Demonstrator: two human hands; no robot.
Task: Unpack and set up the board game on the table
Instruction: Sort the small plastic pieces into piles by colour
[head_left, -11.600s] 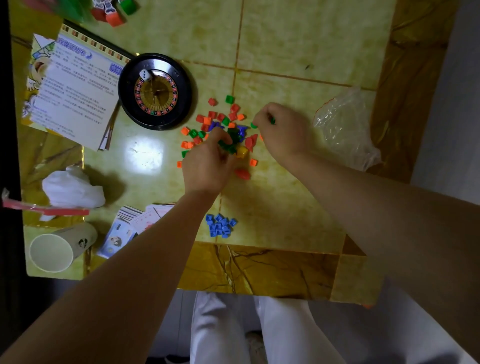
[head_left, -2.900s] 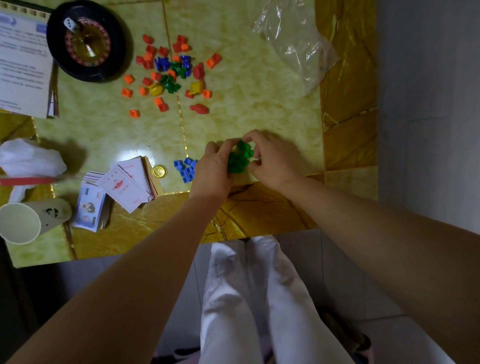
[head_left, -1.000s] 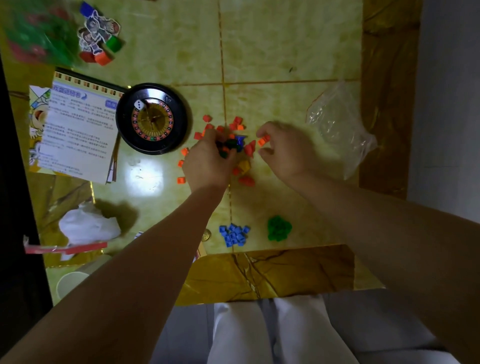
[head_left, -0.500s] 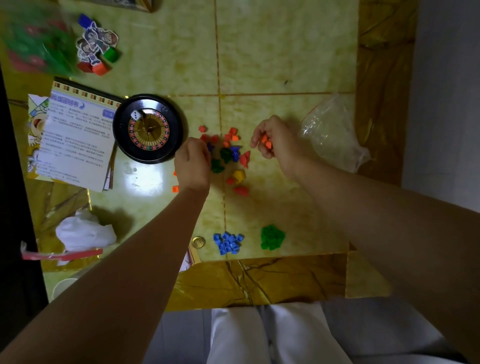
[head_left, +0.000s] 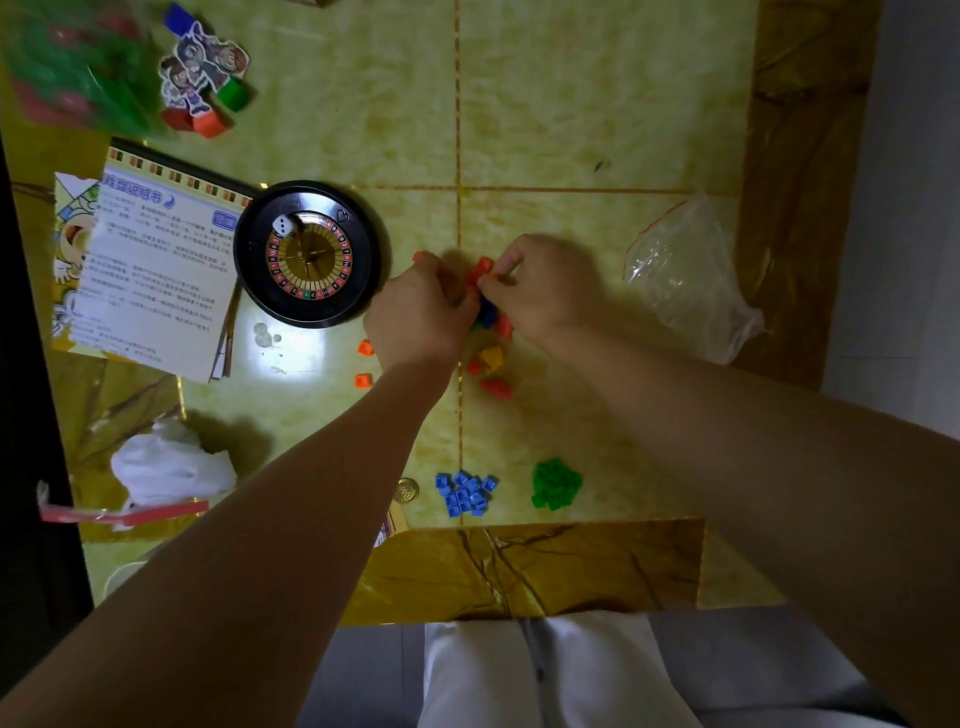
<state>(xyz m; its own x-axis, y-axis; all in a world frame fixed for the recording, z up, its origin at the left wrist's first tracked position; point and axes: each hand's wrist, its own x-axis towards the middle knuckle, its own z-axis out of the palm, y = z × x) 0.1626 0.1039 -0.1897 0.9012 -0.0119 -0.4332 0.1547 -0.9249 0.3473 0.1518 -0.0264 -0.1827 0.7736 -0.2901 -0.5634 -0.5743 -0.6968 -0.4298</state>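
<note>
- Our right hand (head_left: 545, 296) has thumb and forefinger pressed together on red pieces (head_left: 482, 267) at the far side of the pile (head_left: 488, 314). Its other fingers are curled behind them.
- Our left hand (head_left: 421, 322) lies knuckles-up on the pile's left side with its fingers curled down into it. The tips are hidden, so we cannot tell whether they pinch anything.
- The pile sits between the two hands, about the middle of the tabletop (head_left: 571, 104) and just right of the wheel (head_left: 306, 254). Blue shows in the gap between the hands, and a yellow piece (head_left: 491, 358) and a few more red ones trail toward the near edge.
- Two orange pieces (head_left: 363, 364) lie loose just left of the left wrist.
- We judge the pieces to be hard plastic, very light and smooth. They would skid on the glossy top and slip out of a loose pinch.
- The best hold looks like fingertips on two opposite flat sides, or raking several into a cupped palm.
- A blue heap (head_left: 465, 493) and a green heap (head_left: 556, 483) lie side by side along the near edge, well apart from both hands. A coin (head_left: 406, 490) lies just left of the blue heap.
- With those two colours heaped, we judge red and orange to be the colours in hand now.
- A slack clear bag (head_left: 691, 275) lies toward the right edge.
- The sheet (head_left: 156, 270) lies at the left edge beside the wheel, and a tissue (head_left: 166, 462) lies nearer us.
- The figures (head_left: 202, 73) are toward the far left corner.
</note>
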